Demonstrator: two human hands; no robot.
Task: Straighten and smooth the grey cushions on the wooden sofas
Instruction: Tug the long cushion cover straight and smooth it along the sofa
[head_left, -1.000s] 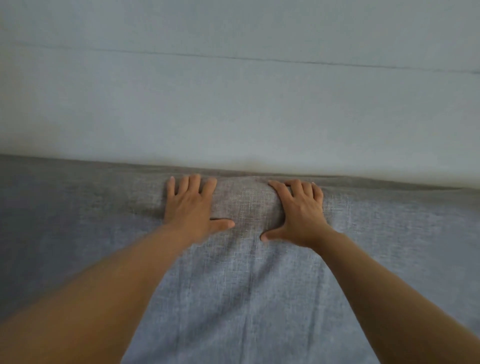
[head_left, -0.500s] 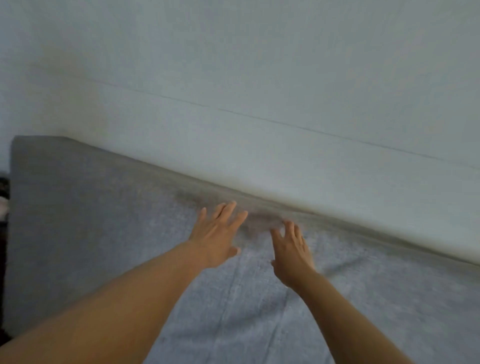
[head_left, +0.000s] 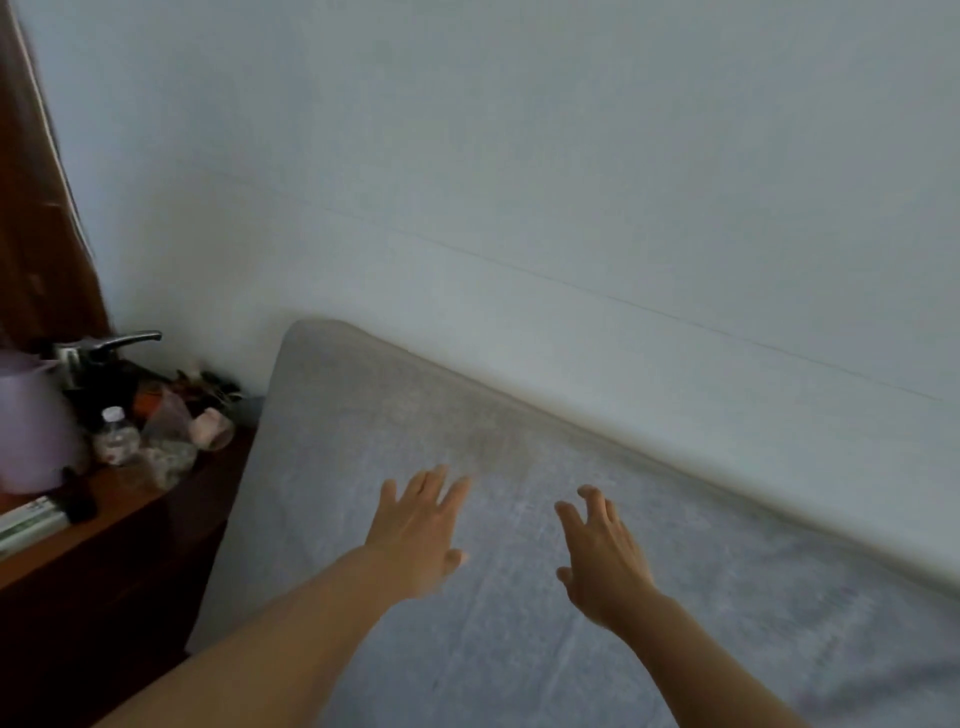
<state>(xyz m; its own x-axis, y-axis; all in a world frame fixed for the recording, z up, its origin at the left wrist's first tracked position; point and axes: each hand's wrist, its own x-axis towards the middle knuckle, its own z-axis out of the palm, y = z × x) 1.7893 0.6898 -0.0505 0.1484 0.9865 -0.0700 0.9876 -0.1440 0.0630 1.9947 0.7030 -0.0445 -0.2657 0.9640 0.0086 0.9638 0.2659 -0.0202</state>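
A dark reddish-brown wooden bench (head_left: 119, 525) stands at the left, its right edge just beside the left edge of the grey woven-fabric cushion (head_left: 363, 441). At the bench's far edge sit a pale lilac plastic jug (head_left: 31, 421) and, behind it, a dark metal pot with a long handle (head_left: 111, 343). Toward the far right corner stand a small clear plastic bottle with a white cap (head_left: 115, 436), a clear glass jar (head_left: 169, 441) and a small pinkish jar (head_left: 213, 427), close together among dark clutter too blurred to tell. Near the left edge lies a white-and-green flat box (head_left: 28, 522), a small black object (head_left: 78, 506) touching its right end.
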